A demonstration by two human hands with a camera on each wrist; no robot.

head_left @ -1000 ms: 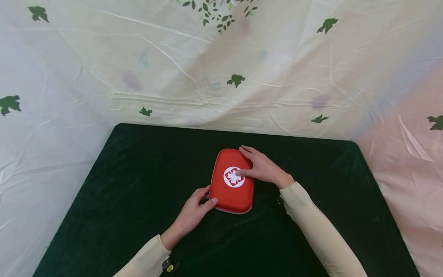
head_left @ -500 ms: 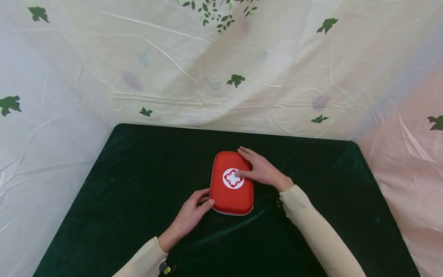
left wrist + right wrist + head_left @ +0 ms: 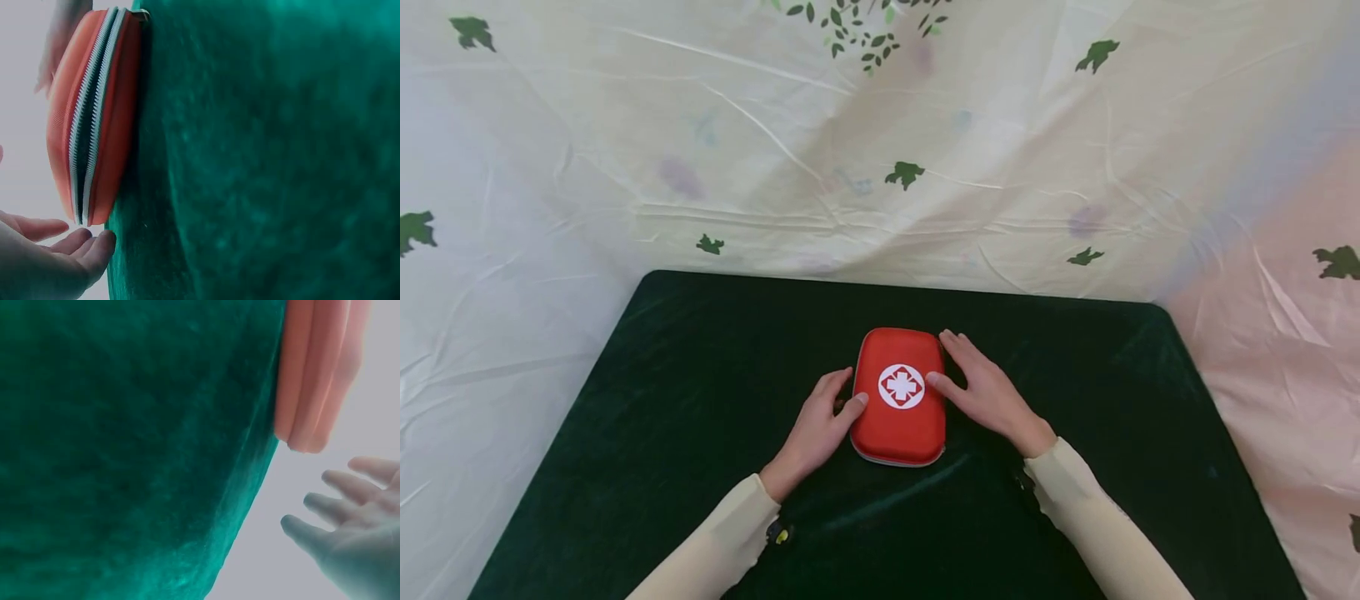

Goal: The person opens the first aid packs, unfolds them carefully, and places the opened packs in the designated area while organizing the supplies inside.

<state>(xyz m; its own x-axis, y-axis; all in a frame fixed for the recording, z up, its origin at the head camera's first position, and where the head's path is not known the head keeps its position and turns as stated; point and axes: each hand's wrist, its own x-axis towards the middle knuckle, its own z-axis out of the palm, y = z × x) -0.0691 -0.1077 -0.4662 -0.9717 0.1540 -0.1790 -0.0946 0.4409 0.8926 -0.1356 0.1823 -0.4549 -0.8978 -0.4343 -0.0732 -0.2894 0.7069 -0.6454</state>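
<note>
A red zippered first-aid case (image 3: 898, 433) with a white cross emblem lies flat on the dark green cloth. My left hand (image 3: 817, 425) is at its left side, thumb over the edge and fingers beside it. In the left wrist view, the two white zipper rows (image 3: 94, 125) stand apart along the near side, and a metal zipper pull (image 3: 142, 14) shows at one corner. The fingers of the left hand (image 3: 69, 259) are loosely bent there. At the right side, my right hand (image 3: 988, 387) has its fingers extended, thumb tip at the case edge.
The green-covered table (image 3: 722, 350) extends around the case on all sides. Behind it hangs a pale curtain (image 3: 775, 158) with green leaf and bird prints, continuing along both sides.
My right hand has moved right, its thumb leaving the emblem for the case's edge. My left hand has slid farther up the left side. The case has flattened slightly toward me.
</note>
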